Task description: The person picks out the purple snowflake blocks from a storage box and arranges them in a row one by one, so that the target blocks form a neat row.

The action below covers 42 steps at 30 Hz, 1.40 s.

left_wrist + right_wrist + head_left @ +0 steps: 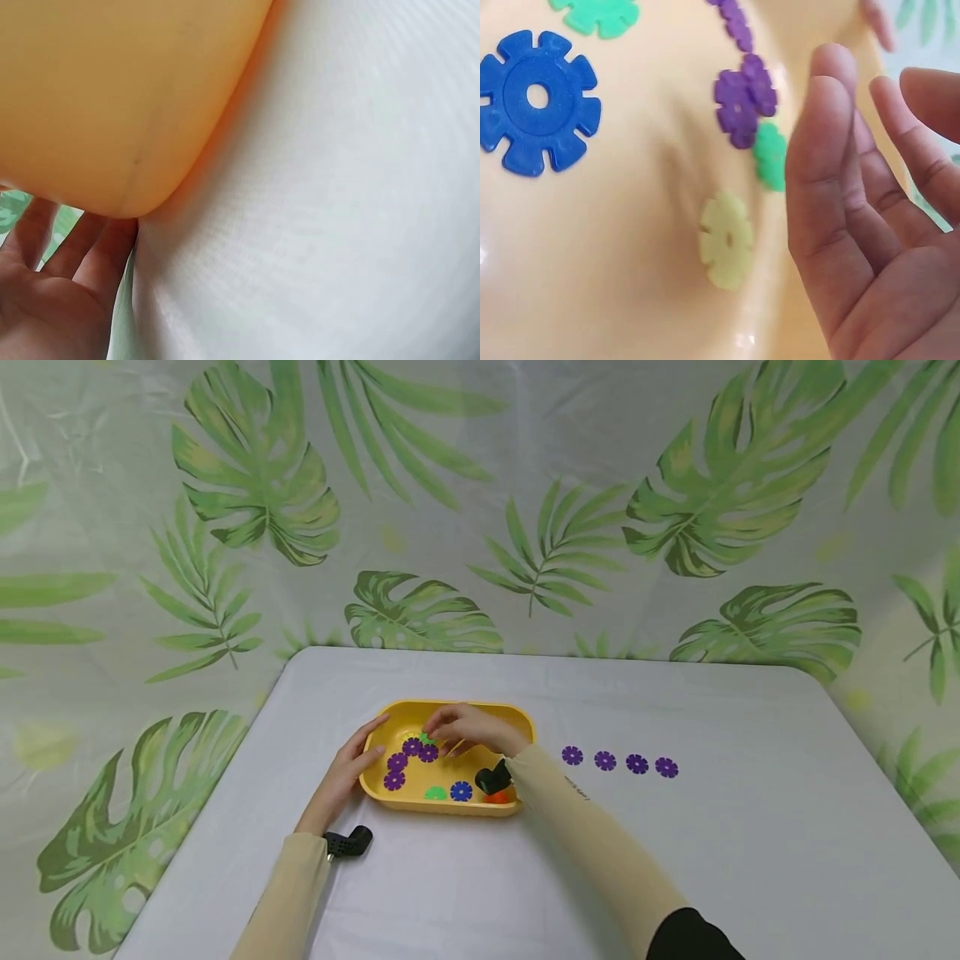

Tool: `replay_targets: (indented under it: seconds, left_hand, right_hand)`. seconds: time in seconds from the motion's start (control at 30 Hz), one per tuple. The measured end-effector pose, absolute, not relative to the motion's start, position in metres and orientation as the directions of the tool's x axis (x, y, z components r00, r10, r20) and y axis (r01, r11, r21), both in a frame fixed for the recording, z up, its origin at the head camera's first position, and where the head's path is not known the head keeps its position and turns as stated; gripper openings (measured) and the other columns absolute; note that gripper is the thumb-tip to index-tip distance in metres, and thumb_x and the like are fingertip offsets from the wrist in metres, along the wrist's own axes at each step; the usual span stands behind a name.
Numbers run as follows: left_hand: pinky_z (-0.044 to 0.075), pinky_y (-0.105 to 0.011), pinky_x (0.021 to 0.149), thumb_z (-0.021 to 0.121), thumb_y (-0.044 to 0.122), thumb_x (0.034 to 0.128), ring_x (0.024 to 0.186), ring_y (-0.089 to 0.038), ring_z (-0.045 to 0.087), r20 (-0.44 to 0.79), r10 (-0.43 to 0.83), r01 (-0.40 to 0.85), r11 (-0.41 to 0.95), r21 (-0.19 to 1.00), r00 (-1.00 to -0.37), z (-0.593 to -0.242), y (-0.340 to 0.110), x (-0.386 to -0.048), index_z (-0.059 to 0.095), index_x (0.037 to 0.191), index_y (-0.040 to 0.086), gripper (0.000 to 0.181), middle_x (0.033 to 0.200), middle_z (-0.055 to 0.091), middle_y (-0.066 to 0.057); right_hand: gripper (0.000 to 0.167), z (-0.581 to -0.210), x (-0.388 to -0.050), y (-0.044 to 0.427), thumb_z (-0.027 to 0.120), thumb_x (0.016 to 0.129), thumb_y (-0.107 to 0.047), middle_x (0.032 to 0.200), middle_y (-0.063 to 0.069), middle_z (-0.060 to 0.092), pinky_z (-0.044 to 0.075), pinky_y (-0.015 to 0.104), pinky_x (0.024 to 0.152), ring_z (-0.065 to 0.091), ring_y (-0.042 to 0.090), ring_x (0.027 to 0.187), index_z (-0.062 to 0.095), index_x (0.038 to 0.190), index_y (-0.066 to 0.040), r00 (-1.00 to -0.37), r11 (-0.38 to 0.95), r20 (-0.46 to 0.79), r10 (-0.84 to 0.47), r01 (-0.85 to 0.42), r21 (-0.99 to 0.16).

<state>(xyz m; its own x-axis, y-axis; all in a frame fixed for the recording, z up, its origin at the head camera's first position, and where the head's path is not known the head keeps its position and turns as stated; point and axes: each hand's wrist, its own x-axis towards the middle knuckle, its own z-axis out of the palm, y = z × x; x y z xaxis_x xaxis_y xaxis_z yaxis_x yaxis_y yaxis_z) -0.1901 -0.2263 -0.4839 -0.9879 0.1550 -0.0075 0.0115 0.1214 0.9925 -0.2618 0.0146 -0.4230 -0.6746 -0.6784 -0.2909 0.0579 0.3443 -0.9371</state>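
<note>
A yellow plastic tray (450, 807) stands on the table, holding flower-shaped notched discs. My left hand (347, 777) grips its left end, thumb over the rim; the left wrist view shows fingers (105, 259) against the outer wall. Over the tray, my right hand (480, 728) has relaxed fingers, and the right wrist view shows nothing between thumb and fingertips. Nearest to them lie a green disc (771, 157) and a pale yellow disc (726, 240). Several purple discs (397, 762) lie along the left. A blue disc (461, 791), another green disc (435, 793) and something orange (497, 797) lie in front.
To the right of the tray, several purple discs (605, 761) lie spaced in a row on the white tablecloth (750, 843). Behind the table hangs a leaf-patterned curtain (555, 552). Each wrist wears a small black camera (351, 842).
</note>
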Motion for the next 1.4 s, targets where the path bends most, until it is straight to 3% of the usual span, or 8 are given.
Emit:
replay_targets:
  seconds: [0.23, 0.63, 0.93, 1.2, 1.4]
  left_hand:
    - [0.015, -0.047, 0.114, 0.047, 0.013, 0.1011, 0.144, -0.028, 0.009, -0.016, 0.176, 0.001, 0.096, 0.995, -0.984, -0.474, -0.222, -0.188, 0.033, 0.150, 0.012, 0.051, 0.158, 0.014, -0.007]
    - [0.018, -0.046, 0.114, 0.048, 0.017, 0.1009, 0.143, -0.024, 0.013, -0.022, 0.155, -0.003, 0.121, 0.993, -0.988, -0.482, -0.224, -0.191, 0.036, 0.149, 0.021, 0.050, 0.158, 0.017, -0.001]
    - [0.015, -0.047, 0.114, 0.047, 0.012, 0.1011, 0.144, -0.027, 0.011, -0.037, 0.165, -0.023, 0.085, 0.996, -0.986, -0.472, -0.222, -0.187, 0.033, 0.150, 0.014, 0.051, 0.158, 0.015, -0.006]
    - [0.014, -0.047, 0.114, 0.047, 0.009, 0.1007, 0.144, -0.028, 0.011, -0.026, 0.165, -0.014, 0.076, 0.997, -0.986, -0.466, -0.220, -0.183, 0.033, 0.149, 0.010, 0.050, 0.158, 0.016, -0.009]
    - [0.016, -0.046, 0.114, 0.048, 0.015, 0.1010, 0.144, -0.025, 0.013, -0.009, 0.153, 0.008, 0.107, 0.994, -0.988, -0.482, -0.225, -0.189, 0.035, 0.149, 0.017, 0.050, 0.158, 0.018, -0.003]
  right_hand:
    - [0.026, -0.432, -0.262, -0.002, 0.049, 0.095, 0.000, 0.109, 0.019, 0.059, 0.056, 0.036, 0.076, 0.065, 0.029, 0.083, 0.055, 0.118, 0.008, -0.654, 0.411, -0.355, -0.668, 0.074, -0.909]
    - [0.024, -0.436, -0.259, -0.001, 0.047, 0.093, 0.006, 0.099, 0.014, 0.059, 0.057, 0.033, 0.073, 0.064, 0.023, 0.074, 0.057, 0.114, 0.009, -0.637, 0.440, -0.392, -0.663, 0.092, -0.893]
    - [0.021, -0.440, -0.257, 0.002, 0.050, 0.092, 0.008, 0.084, 0.012, 0.059, 0.057, 0.029, 0.066, 0.062, 0.017, 0.063, 0.058, 0.111, 0.009, -0.625, 0.463, -0.405, -0.667, 0.078, -0.883]
    - [0.006, -0.441, -0.256, 0.005, 0.055, 0.090, 0.004, 0.078, 0.006, 0.058, 0.044, 0.019, 0.053, 0.048, 0.013, 0.056, 0.061, 0.093, 0.005, -0.649, 0.496, -0.348, -0.677, -0.052, -0.867]
    - [0.006, -0.437, -0.260, 0.014, 0.056, 0.092, -0.001, 0.075, 0.005, 0.057, 0.040, 0.021, 0.052, 0.047, 0.015, 0.058, 0.060, 0.095, 0.000, -0.663, 0.479, -0.306, -0.683, -0.091, -0.873]
